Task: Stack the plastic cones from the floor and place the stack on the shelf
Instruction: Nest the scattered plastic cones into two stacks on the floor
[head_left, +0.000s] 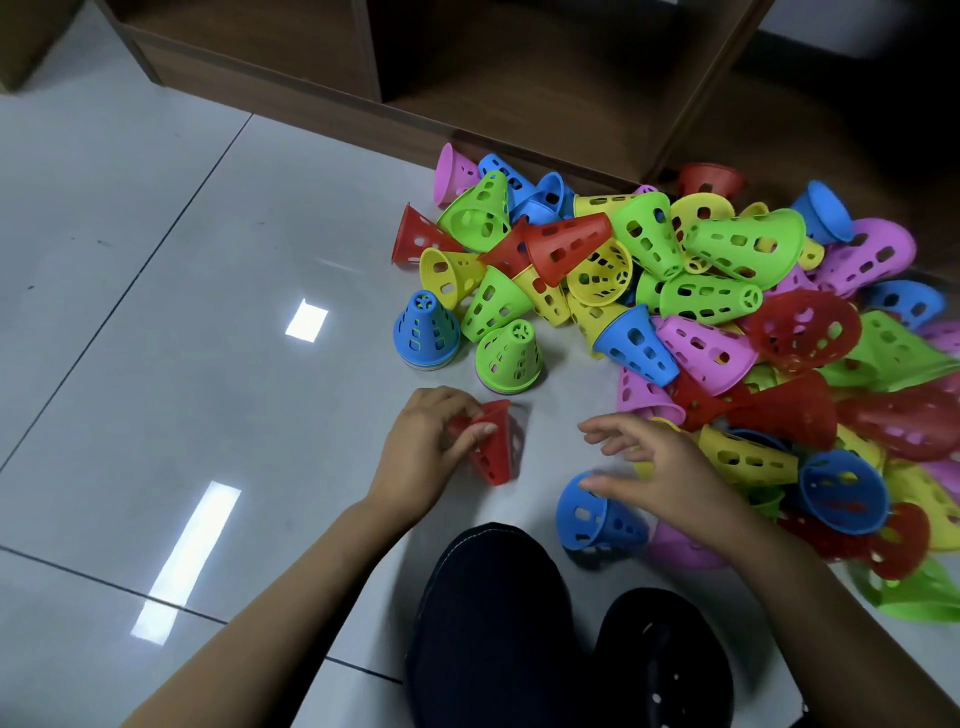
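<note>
A red cone (496, 441) is gripped by the left hand (428, 449), with fingers and thumb curled round it, low over the floor (182, 312) near the middle of the scene. The right hand (662, 470) is held open with fingers spread and nothing in it, at the near left edge of the loose pile (717, 301) that fills the right side. A blue cone (597, 514) lies on its side just under the thumb, and a yellow cone (743, 457) lies just to the hand's right. Whether either is touched cannot be told.

Just beyond the left hand two short stacks stand upright, the blue-topped stack (426, 332) on the left and the green-topped stack (509, 358) beside it. The wooden shelf (291, 78) runs along the far side, and no cones are seen in it.

The stacking step is judged to be in hand and far from finished, since most cones lie loose. For the next move the red cone would need to be turned wide end down, centred over a stack's tip and lowered straight, so that it nests rather than catching or tipping the stack. Alternatively, a second cone could be taken up by the right hand.
</note>
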